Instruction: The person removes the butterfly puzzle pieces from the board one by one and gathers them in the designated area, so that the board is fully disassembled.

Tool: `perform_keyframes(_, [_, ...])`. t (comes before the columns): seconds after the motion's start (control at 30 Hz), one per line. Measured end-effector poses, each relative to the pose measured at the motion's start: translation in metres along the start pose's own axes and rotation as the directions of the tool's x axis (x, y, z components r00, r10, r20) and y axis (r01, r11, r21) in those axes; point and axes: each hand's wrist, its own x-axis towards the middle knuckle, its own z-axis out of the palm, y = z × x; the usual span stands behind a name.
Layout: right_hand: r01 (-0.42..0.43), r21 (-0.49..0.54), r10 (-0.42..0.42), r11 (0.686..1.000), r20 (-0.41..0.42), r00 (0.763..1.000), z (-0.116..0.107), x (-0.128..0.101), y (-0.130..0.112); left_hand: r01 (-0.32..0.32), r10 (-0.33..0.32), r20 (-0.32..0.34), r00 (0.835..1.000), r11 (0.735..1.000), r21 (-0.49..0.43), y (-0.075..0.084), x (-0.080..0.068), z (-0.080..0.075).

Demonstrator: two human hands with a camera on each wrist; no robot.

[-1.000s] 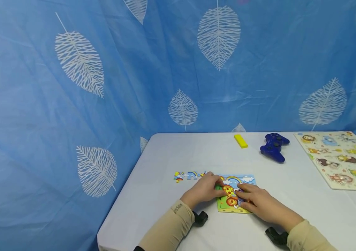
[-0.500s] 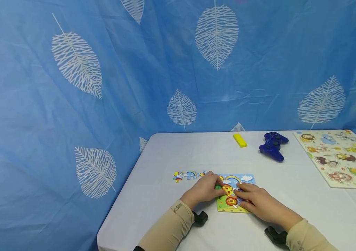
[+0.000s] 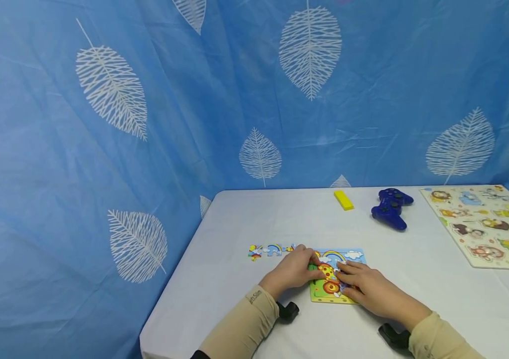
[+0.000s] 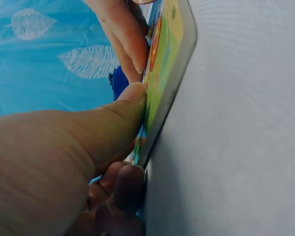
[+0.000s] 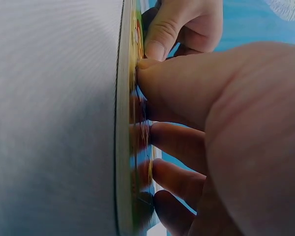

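A colourful jigsaw board [image 3: 344,255] with a rainbow, clouds and cartoon animals lies flat on the white table [image 3: 236,219]. My left hand [image 3: 301,267] holds its left edge. In the left wrist view the thumb [image 4: 118,118] presses on the board's face [image 4: 169,64] and the curled fingers sit against its edge. My right hand [image 3: 357,281] rests on the board's lower right. Its fingers [image 5: 177,140] are stretched out, with the tips pressing down on the picture side of the board [image 5: 124,147]. A short row of loose puzzle pieces [image 3: 272,249] lies just left of the board.
A yellow block [image 3: 343,200] and a blue game controller [image 3: 391,208] lie at the back of the table. A wooden animal peg puzzle [image 3: 483,224] lies at the right. A blue leaf-print curtain [image 3: 146,124] hangs behind and to the left, with the table's left edge [image 3: 178,279] near my left forearm.
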Motion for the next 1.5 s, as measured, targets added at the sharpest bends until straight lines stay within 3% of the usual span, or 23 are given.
perform_keyframes(0.5, [-0.017, 0.001, 0.017, 1.000, 0.015, 1.000, -0.0014, 0.0001, -0.0002, -0.003, 0.003, -0.003, 1.000, 1.000, -0.016, 0.0006, 0.0010, 0.0001])
perform_keyframes(0.77, [0.015, -0.003, -0.015, 1.000, -0.005, 1.000, -0.0034, -0.0002, -0.0019, 0.003, -0.003, -0.009, 1.000, 0.999, -0.052, 0.0008, 0.0018, -0.0005])
perform_keyframes(1.03, [-0.015, 0.040, 0.014, 0.999, 0.030, 0.999, -0.0008, -0.0006, -0.0016, -0.001, -0.005, -0.026, 1.000, 0.979, -0.203, -0.0032, -0.0006, 0.0004])
perform_keyframes(1.2, [-0.053, 0.084, 0.053, 0.995, 0.005, 0.999, -0.0008, -0.0009, -0.0022, -0.016, 0.004, -0.052, 0.999, 0.973, -0.229, -0.0047, 0.0003, 0.0012])
perform_keyframes(1.3, [-0.005, 0.095, 0.005, 0.995, -0.009, 1.000, -0.0008, -0.0025, -0.0040, -0.014, 0.003, -0.054, 0.999, 0.976, -0.218, -0.0036, 0.0003, 0.0009])
perform_keyframes(1.5, [0.067, 0.045, -0.070, 0.997, 0.057, 0.996, 0.0009, -0.0059, -0.0080, -0.001, -0.010, -0.046, 0.999, 0.972, -0.234, -0.0035, 0.0001, 0.0013])
